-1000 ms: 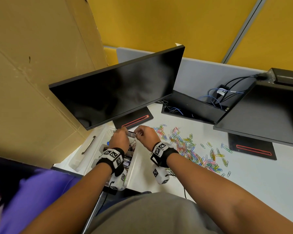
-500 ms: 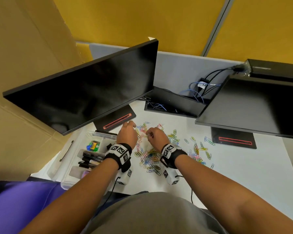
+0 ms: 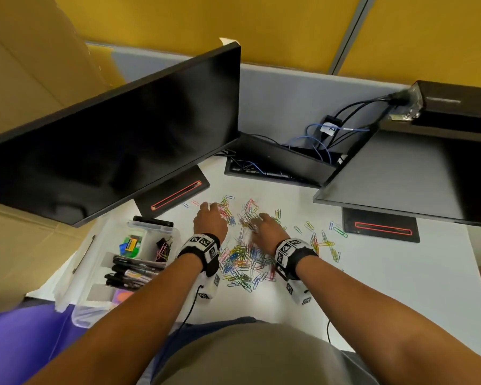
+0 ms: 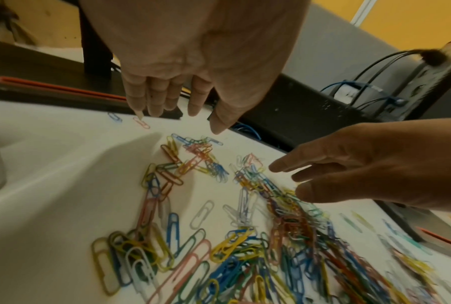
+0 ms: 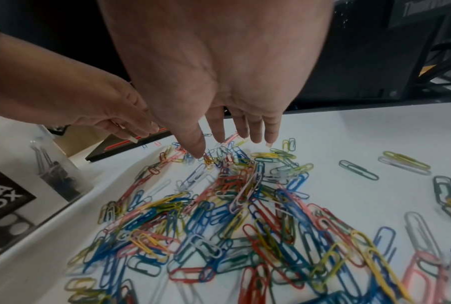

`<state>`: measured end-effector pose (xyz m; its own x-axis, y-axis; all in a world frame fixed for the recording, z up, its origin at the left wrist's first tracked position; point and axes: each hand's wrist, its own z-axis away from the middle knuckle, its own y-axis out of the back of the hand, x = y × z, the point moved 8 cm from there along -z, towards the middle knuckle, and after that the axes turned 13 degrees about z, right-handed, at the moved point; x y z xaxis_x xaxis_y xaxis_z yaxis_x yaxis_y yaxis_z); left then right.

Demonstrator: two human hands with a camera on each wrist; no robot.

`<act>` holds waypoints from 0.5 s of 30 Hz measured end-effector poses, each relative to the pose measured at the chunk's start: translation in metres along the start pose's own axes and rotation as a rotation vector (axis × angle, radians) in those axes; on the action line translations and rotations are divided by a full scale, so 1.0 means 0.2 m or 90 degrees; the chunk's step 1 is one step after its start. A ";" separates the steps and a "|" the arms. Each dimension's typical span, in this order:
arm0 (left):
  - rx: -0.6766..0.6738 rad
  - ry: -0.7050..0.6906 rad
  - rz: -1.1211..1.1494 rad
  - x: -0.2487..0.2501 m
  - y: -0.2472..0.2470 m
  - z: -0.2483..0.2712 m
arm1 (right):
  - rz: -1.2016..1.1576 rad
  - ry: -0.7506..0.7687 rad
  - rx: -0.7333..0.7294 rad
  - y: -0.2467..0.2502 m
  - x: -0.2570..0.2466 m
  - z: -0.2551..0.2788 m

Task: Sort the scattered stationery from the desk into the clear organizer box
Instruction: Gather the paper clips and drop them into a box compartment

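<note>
Blurred by motion: paper clips (image 5: 245, 216) nearest the right wrist camera, and those (image 4: 349, 257) at the lower right of the left wrist view. Hidden in the head view: fingertips of the right hand (image 3: 265, 232), smeared among the clips. Box (image 3: 95, 304) partly covered by the left forearm; its contents mostly too small to identify. Left monitor (image 3: 109, 151) cut off at the frame's left edge.

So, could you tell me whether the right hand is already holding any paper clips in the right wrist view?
No, the right hand has straight, spread fingers hovering over the paper clips, pinching none.
</note>
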<state>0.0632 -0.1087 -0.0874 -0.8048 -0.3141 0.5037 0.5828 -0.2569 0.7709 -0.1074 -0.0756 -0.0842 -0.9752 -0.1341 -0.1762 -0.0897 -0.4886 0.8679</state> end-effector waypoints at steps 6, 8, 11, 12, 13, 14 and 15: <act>-0.010 0.076 -0.044 -0.11 -0.06 -0.13 | 0.022 0.012 -0.021 -0.03 0.06 -0.10; -0.015 0.108 -0.047 -0.16 -0.08 -0.17 | 0.028 0.020 -0.025 -0.03 0.07 -0.13; -0.018 0.129 -0.078 -0.20 -0.10 -0.20 | 0.041 0.032 -0.034 -0.04 0.09 -0.18; -0.019 0.125 -0.093 -0.20 -0.12 -0.20 | 0.048 0.034 -0.036 -0.05 0.09 -0.19; -0.020 0.120 -0.105 -0.19 -0.13 -0.20 | 0.055 0.036 -0.038 -0.05 0.09 -0.20; -0.021 0.114 -0.115 -0.19 -0.14 -0.20 | 0.061 0.038 -0.039 -0.06 0.09 -0.22; -0.022 0.110 -0.120 -0.19 -0.16 -0.19 | 0.065 0.041 -0.041 -0.06 0.08 -0.23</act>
<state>0.0798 -0.1244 -0.1456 -0.8699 -0.4090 0.2757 0.4303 -0.3560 0.8295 -0.1127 -0.1120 -0.1194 -0.9632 -0.2404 -0.1204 0.0242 -0.5236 0.8516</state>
